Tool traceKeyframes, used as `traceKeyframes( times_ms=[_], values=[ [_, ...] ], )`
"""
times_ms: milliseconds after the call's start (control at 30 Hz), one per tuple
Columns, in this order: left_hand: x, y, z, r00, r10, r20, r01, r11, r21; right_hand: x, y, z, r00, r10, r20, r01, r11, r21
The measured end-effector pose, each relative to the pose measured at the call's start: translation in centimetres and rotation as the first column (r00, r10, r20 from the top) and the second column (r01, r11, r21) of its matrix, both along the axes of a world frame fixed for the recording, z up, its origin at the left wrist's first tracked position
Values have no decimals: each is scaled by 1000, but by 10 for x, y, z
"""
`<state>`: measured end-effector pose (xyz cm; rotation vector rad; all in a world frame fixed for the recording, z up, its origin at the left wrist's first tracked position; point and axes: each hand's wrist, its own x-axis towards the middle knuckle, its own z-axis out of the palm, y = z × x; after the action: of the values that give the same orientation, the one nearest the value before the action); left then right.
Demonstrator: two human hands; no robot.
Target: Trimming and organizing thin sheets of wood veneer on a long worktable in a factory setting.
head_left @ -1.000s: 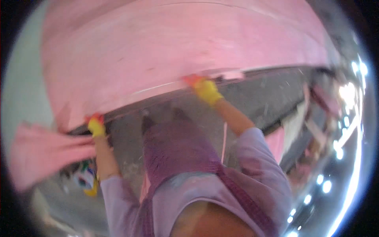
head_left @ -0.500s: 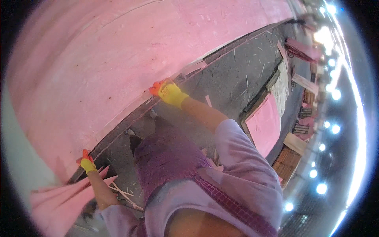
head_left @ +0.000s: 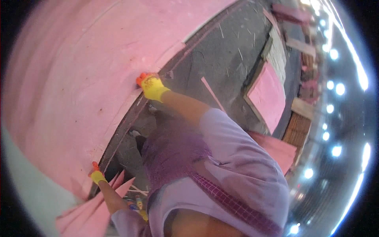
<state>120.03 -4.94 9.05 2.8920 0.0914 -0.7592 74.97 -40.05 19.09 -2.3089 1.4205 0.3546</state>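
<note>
A large thin pink sheet [head_left: 90, 79] covers the broad surface in front of me, and its near edge runs diagonally from lower left to upper right. I wear yellow gloves with orange fingertips. At that edge, my right hand [head_left: 152, 86] is closed, fingers curled over the sheet's border. Farther down the same edge, my left hand [head_left: 96, 174] pinches the sheet near its corner; its thumb is partly hidden. Below the left hand, several pink sheets [head_left: 92, 209] hang fanned out beside my forearm.
A dark floor [head_left: 221, 59] holds scattered thin strips, including a longer pink strip [head_left: 212, 94]. To the right lies a low stack topped with a pink sheet [head_left: 268, 94]. Beyond it stands a brown stack [head_left: 297, 130]. Another pink sheet [head_left: 278, 150] shows past my right sleeve.
The view has swung, shifting the surroundings. Both hands stay at the sheet's near edge, the right a little farther left and higher in view, the left slightly lower.
</note>
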Motion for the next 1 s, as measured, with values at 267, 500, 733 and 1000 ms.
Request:
traceKeyframes(
  times_ms=[267,500,733,1000],
  values=[
    [-177,-118,102,227,-930,289,932,121,-341,1,-1,-17,928,-370,46,370,929,12],
    [-203,-131,92,2,-998,64,1000,3,19,-92,-12,-3,-504,-790,348,30,387,922],
    [-172,-138,72,-283,-937,206,954,-252,162,-182,177,30,-684,-578,445,366,256,895],
    [-125,-179,17,-543,-838,51,839,-540,64,-146,530,26,-885,265,383,366,-113,924]
  ],
)
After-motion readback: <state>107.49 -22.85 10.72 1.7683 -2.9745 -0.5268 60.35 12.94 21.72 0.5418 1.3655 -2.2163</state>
